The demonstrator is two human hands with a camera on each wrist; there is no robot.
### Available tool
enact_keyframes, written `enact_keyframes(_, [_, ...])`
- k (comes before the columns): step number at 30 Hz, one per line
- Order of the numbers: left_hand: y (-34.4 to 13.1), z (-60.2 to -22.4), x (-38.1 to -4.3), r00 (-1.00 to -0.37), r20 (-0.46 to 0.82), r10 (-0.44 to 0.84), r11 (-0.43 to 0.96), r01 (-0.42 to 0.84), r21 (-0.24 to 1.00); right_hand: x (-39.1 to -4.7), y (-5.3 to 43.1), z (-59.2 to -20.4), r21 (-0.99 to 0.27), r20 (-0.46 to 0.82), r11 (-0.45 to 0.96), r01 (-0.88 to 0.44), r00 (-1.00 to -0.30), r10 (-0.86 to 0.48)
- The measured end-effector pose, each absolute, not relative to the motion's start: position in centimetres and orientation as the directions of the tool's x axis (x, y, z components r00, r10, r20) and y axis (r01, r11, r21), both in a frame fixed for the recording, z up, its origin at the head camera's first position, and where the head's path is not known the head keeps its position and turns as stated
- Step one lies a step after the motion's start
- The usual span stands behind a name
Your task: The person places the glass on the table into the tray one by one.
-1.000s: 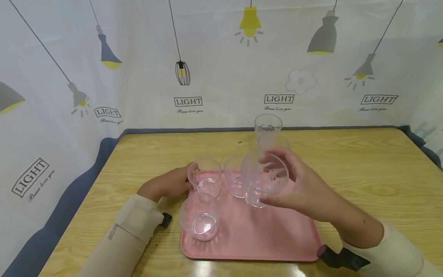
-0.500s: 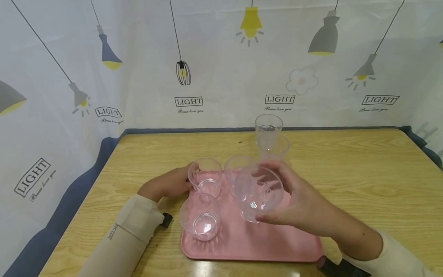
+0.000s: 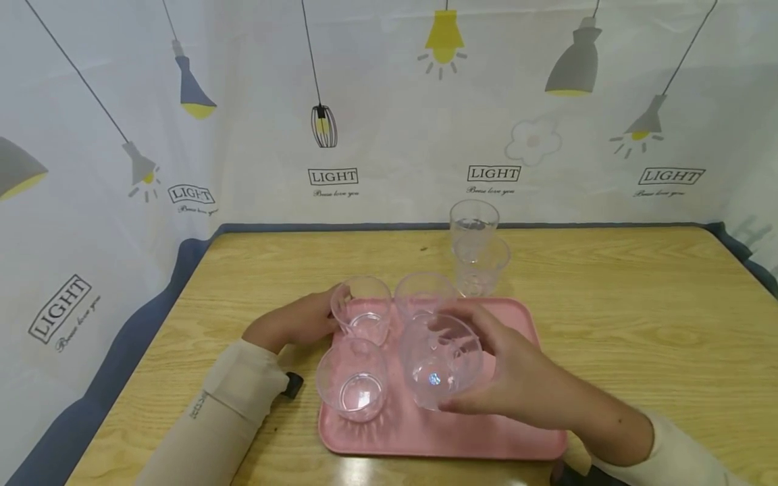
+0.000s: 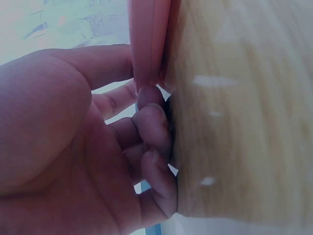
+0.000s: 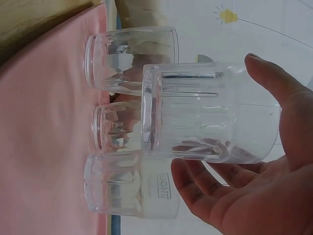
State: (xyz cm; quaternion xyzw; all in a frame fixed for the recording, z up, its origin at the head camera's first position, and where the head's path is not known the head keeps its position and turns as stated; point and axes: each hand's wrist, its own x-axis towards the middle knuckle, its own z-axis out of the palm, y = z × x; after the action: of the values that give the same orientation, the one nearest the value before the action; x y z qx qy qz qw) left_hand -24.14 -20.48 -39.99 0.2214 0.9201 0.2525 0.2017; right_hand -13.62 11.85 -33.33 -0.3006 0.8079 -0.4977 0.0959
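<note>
My right hand (image 3: 516, 378) grips a clear plastic cup (image 3: 439, 368) between thumb and fingers. In the right wrist view this cup (image 5: 195, 112) is held upright just above the pink tray (image 3: 450, 439), its base apart from the surface. Three more clear cups stand on the tray: a front-left one (image 3: 352, 381), a back-left one (image 3: 362, 314) and a back-middle one (image 3: 422, 293), partly behind the held cup. At the tray's back-left edge my left hand (image 3: 304, 320) holds the rim, and the left wrist view shows its thumb and fingers (image 4: 154, 129) against it.
Behind the tray, two clear cups stand on the wooden table (image 3: 638, 304): a nearer one (image 3: 480, 273) and a farther one (image 3: 474, 223). A white curtain (image 3: 389, 121) printed with lamps borders the table's back and sides.
My right hand has carried its cup toward me and a little left, lowering it over the tray, clear of the cups behind. The left hand stays at the tray edge.
</note>
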Motion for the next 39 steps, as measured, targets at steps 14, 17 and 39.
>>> enact_keyframes(14, [-20.5,-40.0,-24.1,-0.821,-0.26,0.508,0.782,0.313,0.539,-13.7,11.7,-34.3,-0.832,0.087,0.37,-0.414,-0.756,-0.649])
enact_keyframes(17, [-20.5,-39.9,-24.0,-0.821,-0.249,0.514,0.778,0.323,0.54,-13.9,11.7,-34.5,-0.834,0.056,0.382,-0.398,-0.749,-0.66])
enact_keyframes(39, [-20.4,-39.8,-23.9,-0.821,-0.24,0.519,0.775,0.333,0.537,-14.8,11.7,-36.0,-0.857,-0.031,0.399,-0.325,-0.741,-0.671])
